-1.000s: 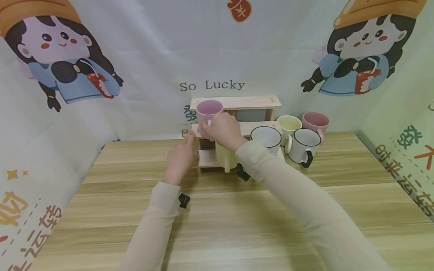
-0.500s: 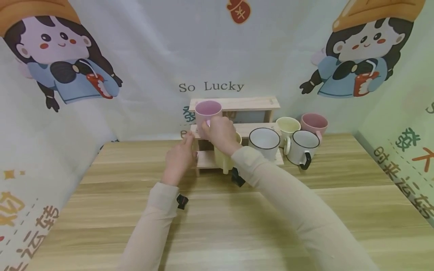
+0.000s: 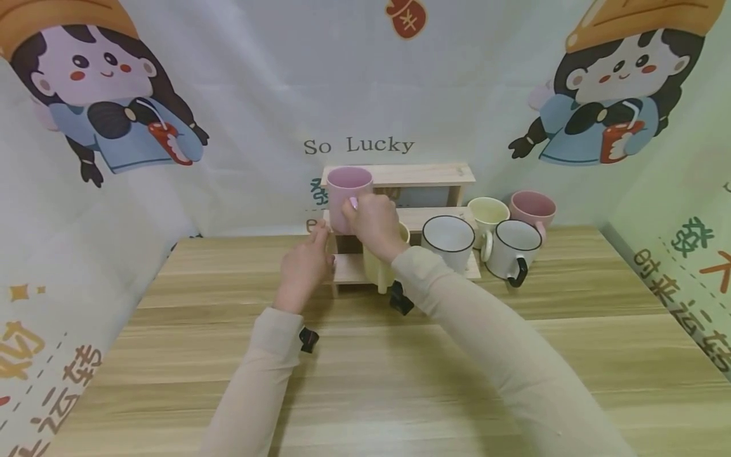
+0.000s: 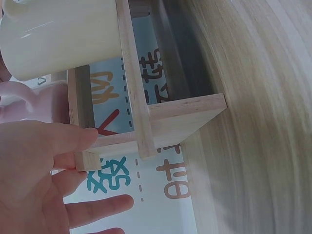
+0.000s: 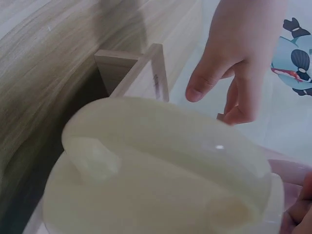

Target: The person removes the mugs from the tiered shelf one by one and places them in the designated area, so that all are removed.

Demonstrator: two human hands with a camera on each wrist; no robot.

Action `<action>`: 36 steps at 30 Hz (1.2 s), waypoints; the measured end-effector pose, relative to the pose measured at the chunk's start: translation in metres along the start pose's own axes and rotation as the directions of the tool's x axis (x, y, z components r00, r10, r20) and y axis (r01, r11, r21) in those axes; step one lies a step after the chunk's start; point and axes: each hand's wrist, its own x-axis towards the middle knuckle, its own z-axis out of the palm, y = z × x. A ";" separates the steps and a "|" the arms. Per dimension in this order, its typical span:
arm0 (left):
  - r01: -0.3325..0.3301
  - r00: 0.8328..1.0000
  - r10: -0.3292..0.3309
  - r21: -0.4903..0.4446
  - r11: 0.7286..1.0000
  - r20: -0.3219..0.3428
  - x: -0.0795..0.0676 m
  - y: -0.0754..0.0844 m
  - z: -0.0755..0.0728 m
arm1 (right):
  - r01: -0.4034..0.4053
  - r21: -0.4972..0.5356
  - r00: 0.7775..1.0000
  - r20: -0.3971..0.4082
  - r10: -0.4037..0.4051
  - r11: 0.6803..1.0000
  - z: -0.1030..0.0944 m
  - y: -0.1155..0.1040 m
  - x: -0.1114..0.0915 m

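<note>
My right hand [image 3: 374,222] grips the handle of a pink mug [image 3: 345,200], which stands upright at the left end of the middle shelf of a wooden rack [image 3: 434,217]. Whether its base touches the shelf is hard to see. My left hand [image 3: 304,270] is at the rack's left end; in the left wrist view its thumb [image 4: 83,139] and index finger pinch the shelf end, the other fingers stretched out. Below the right hand, a pale yellow mug [image 3: 374,266] sits on the lowest shelf, partly hidden in the head view. It fills much of the right wrist view.
A white mug with a black rim [image 3: 448,244] stands on the lowest shelf, at right. On the table right of the rack are a pale yellow cup [image 3: 485,219], a deeper pink mug [image 3: 533,206] and another black-rimmed white mug [image 3: 511,251]. A printed cloth [image 3: 257,95] hangs behind.
The pink mug has shifted slightly left along the shelf with my right hand, and the right wrist has moved a little left. My left hand stays at the rack's end.
</note>
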 end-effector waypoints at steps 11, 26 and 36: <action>-0.022 0.999 0.021 -0.019 1.000 -0.039 0.000 0.000 0.001 | 0.143 0.029 0.984 -0.112 -0.139 0.989 -0.013 -0.007 -0.004; -0.020 1.000 0.020 -0.006 1.000 -0.025 -0.003 0.002 -0.001 | 0.191 0.069 0.971 -0.159 -0.178 0.979 -0.038 -0.005 -0.011; 0.004 1.000 -0.004 -0.019 1.000 0.012 -0.002 0.003 -0.002 | 0.195 0.043 0.964 -0.193 -0.183 0.980 -0.057 0.007 -0.015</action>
